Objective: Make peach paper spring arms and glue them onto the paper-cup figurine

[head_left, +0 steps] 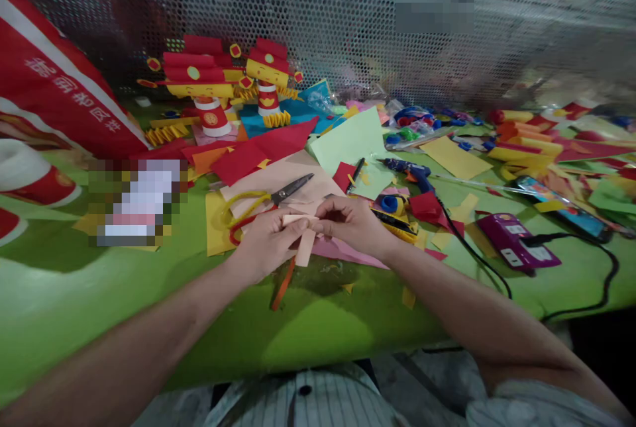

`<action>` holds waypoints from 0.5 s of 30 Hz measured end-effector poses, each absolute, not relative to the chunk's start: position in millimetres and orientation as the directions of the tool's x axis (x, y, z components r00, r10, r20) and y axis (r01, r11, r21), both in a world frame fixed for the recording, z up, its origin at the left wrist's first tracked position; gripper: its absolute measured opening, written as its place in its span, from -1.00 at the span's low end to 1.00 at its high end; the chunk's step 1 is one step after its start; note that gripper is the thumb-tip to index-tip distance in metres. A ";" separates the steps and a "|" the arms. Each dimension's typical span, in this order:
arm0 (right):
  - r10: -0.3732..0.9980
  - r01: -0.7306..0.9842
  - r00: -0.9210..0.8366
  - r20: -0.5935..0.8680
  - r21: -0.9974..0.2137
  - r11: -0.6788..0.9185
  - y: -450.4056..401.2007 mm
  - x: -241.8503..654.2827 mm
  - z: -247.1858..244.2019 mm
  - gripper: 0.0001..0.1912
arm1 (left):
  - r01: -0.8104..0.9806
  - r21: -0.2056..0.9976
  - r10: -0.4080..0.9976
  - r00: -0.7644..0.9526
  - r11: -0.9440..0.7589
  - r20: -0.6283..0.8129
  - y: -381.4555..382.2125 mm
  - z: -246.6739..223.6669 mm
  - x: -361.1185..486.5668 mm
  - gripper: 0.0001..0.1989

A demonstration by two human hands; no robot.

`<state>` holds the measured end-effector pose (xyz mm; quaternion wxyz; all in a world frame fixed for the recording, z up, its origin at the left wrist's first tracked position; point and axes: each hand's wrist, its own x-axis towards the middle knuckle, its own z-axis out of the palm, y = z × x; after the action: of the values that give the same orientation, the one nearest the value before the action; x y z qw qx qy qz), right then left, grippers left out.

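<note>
Both hands meet over the front of the paper pile, pinching a pale peach paper strip (305,248) that hangs down between them. My left hand (265,241) grips it between thumb and fingers. From the other side, the thumb and fingertips of my right hand (350,222) close on the strip's upper end. Just behind the left hand lie scissors (293,189) with yellow and red handles, blades pointing right. An orange paper strip (283,286) rests on the table below the hands. Pink paper (348,253) shows under the right wrist.
Two red-and-yellow paper figures (214,116) stand at the back left. A blue glue gun (410,169) lies to the right, its cord crossing near a purple power socket (517,241). A phone (564,205) and paper scraps cover the green table (218,341). Paper cups (34,179) are at left.
</note>
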<state>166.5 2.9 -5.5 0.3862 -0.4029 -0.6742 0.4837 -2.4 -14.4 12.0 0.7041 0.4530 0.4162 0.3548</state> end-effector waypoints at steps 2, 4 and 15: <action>0.871 0.230 -0.315 0.377 -0.860 0.455 3.6 166.7 -8.4 -0.84 | -0.188 0.930 0.891 0.397 0.315 -0.222 -14.1 12.4 -1.3 -0.80; 0.711 0.332 -0.323 0.624 -0.629 0.703 4.1 167.8 -10.9 -0.98 | -0.219 0.937 0.907 0.383 0.274 -0.176 -14.0 11.7 -1.0 -0.83; 0.439 0.516 -0.466 0.768 -0.167 0.840 -2.3 161.1 -9.5 -0.89 | -0.137 0.980 0.948 0.303 0.144 -0.097 -12.3 8.1 -1.9 -0.83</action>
<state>161.1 -2.3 -9.5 0.4348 -0.2792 -0.8550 -0.0445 -1.9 -12.3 8.1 0.6364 0.4963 0.4087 0.4261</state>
